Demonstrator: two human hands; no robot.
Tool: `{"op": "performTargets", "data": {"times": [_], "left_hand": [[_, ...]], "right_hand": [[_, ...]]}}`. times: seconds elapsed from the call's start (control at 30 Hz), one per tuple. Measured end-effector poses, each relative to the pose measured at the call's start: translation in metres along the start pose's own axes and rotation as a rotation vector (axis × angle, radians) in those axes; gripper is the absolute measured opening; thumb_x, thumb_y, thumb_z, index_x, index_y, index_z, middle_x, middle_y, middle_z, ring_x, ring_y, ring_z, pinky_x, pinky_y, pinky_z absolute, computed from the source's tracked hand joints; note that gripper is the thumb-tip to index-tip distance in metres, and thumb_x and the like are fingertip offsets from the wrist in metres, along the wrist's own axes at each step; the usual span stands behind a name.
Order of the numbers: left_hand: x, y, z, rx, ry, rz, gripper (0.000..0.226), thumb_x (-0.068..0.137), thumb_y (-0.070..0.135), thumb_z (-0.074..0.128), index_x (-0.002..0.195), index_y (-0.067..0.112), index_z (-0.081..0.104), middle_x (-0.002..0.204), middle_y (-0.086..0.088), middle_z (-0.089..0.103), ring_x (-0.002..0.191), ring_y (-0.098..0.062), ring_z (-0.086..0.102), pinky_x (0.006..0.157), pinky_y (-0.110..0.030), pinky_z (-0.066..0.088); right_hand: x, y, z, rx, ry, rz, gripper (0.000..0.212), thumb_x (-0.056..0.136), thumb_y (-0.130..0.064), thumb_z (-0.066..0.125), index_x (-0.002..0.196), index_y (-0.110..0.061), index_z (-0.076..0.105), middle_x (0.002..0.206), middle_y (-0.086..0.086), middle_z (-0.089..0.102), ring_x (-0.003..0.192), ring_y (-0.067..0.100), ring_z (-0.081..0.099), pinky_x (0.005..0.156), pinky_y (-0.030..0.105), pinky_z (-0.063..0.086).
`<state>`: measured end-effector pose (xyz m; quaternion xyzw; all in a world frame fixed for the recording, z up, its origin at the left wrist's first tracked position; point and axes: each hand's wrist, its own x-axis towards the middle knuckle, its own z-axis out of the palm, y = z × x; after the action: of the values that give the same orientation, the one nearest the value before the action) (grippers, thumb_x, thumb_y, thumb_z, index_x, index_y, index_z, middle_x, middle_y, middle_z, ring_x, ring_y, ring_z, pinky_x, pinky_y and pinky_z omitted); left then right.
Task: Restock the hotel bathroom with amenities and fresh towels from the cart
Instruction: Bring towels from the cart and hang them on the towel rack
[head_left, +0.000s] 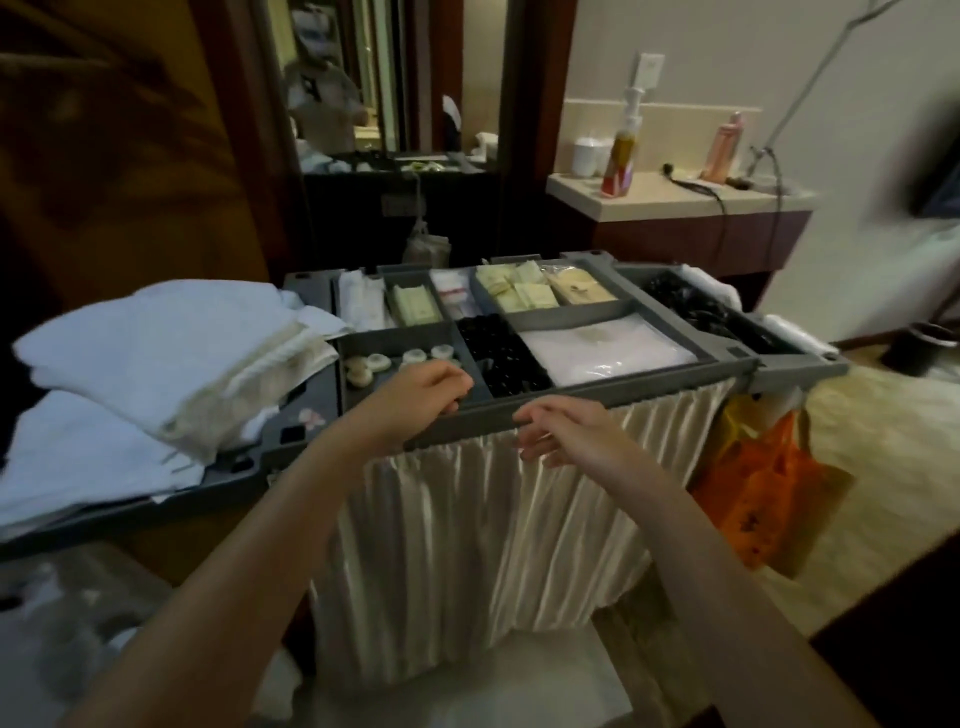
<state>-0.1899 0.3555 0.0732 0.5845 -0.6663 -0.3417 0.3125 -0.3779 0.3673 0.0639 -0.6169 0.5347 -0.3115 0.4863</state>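
The right hand (566, 431) hangs before the cart's pleated cream satin skirt (467, 545), fingers loosely bent, empty. The left hand (426, 387) curls over the front rim of the long grey plastic divided tray (675, 382), which runs left to right; whether it holds anything cannot be told. Small round white soaps (374, 361) lie just beyond, and folded white terry towels (156, 353) are stacked to the left.

one wide-angle view, worn on the person's head, looks forward and down. it sits close above the cart (649, 387), which fills the middle of the frame.
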Motion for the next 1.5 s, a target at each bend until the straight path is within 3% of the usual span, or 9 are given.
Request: {"op": "performTargets", "data": {"times": [0.33,0.43,0.57,0.8,0.93,1.13,1.23,1.4,1.5], "left_hand": [[0.050,-0.058,-0.077,0.085,0.208,-0.153,0.020,0.096,0.028,0.045,0.109,0.021,0.059,0.104,0.007,0.059,0.101,-0.009,0.054,0.086,-0.022,0.040],[0.057,-0.079,-0.096,0.067,0.345,-0.228,0.016,0.097,0.025,0.045,0.107,0.023,0.057,0.096,0.011,0.057,0.089,-0.005,0.052,0.074,-0.013,0.038],[0.068,-0.110,-0.108,-0.004,0.576,-0.376,0.026,0.097,0.025,0.045,0.120,0.015,0.052,0.121,0.000,0.049,0.103,-0.010,0.048,0.066,-0.004,0.039],[0.068,-0.161,-0.127,0.150,0.855,-0.557,0.035,0.095,0.025,0.050,0.127,0.012,0.051,0.134,-0.006,0.047,0.122,-0.018,0.043,0.091,-0.017,0.028],[0.070,-0.177,-0.141,0.150,0.795,-0.641,0.041,0.096,0.033,0.046,0.132,0.014,0.046,0.130,-0.005,0.052,0.114,-0.020,0.053,0.087,-0.024,0.038],[0.087,-0.192,-0.166,0.370,0.717,-0.673,0.034,0.092,0.040,0.050,0.117,0.017,0.052,0.089,-0.001,0.058,0.076,-0.017,0.056,0.063,-0.026,0.040],[0.106,-0.202,-0.166,0.502,0.680,-0.622,0.058,0.087,0.045,0.057,0.135,0.019,0.040,0.122,-0.004,0.051,0.111,-0.021,0.049,0.090,-0.032,0.041],[0.132,-0.216,-0.155,0.812,0.495,-0.612,0.073,0.091,0.055,0.036,0.149,0.024,0.005,0.159,-0.003,0.004,0.146,-0.021,0.003,0.116,-0.040,0.006],[0.131,-0.224,-0.157,1.003,0.465,-0.469,0.057,0.095,0.041,0.040,0.147,0.022,0.026,0.152,-0.006,0.031,0.141,-0.024,0.029,0.113,-0.041,0.024]], "right_hand": [[0.148,-0.043,0.050,-0.076,-0.327,-0.168,0.024,0.101,-0.022,0.040,0.094,-0.019,0.063,0.081,-0.002,0.069,0.073,0.011,0.065,0.068,0.022,0.047],[0.192,-0.057,0.064,-0.139,-0.466,-0.236,0.024,0.100,-0.020,0.040,0.093,-0.019,0.063,0.081,-0.002,0.069,0.074,0.012,0.067,0.068,0.021,0.047],[0.251,-0.075,0.071,-0.213,-0.567,-0.327,0.024,0.100,-0.020,0.042,0.089,-0.023,0.063,0.081,-0.003,0.071,0.073,0.007,0.068,0.069,0.021,0.051],[0.320,-0.083,0.122,-0.282,-0.756,-0.323,0.020,0.099,-0.020,0.043,0.097,-0.017,0.062,0.090,0.002,0.068,0.079,0.011,0.066,0.064,0.017,0.052],[0.347,-0.076,0.168,-0.252,-0.759,-0.278,0.024,0.096,-0.026,0.049,0.117,-0.018,0.054,0.098,-0.001,0.061,0.090,0.013,0.063,0.076,0.028,0.054],[0.371,-0.075,0.231,-0.119,-0.641,-0.054,0.042,0.093,-0.028,0.053,0.131,-0.013,0.044,0.103,0.005,0.059,0.086,0.017,0.063,0.075,0.031,0.053],[0.376,-0.077,0.245,-0.069,-0.579,-0.019,0.040,0.091,-0.027,0.056,0.127,-0.012,0.047,0.103,0.005,0.058,0.089,0.021,0.063,0.075,0.032,0.054],[0.377,-0.085,0.247,-0.050,-0.587,-0.035,0.032,0.090,-0.020,0.058,0.121,-0.014,0.051,0.086,0.008,0.063,0.066,0.015,0.061,0.053,0.022,0.050],[0.379,-0.090,0.239,-0.012,-0.622,-0.086,0.030,0.091,-0.013,0.058,0.120,-0.011,0.051,0.069,0.007,0.060,0.053,0.014,0.056,0.049,0.021,0.047]]}}
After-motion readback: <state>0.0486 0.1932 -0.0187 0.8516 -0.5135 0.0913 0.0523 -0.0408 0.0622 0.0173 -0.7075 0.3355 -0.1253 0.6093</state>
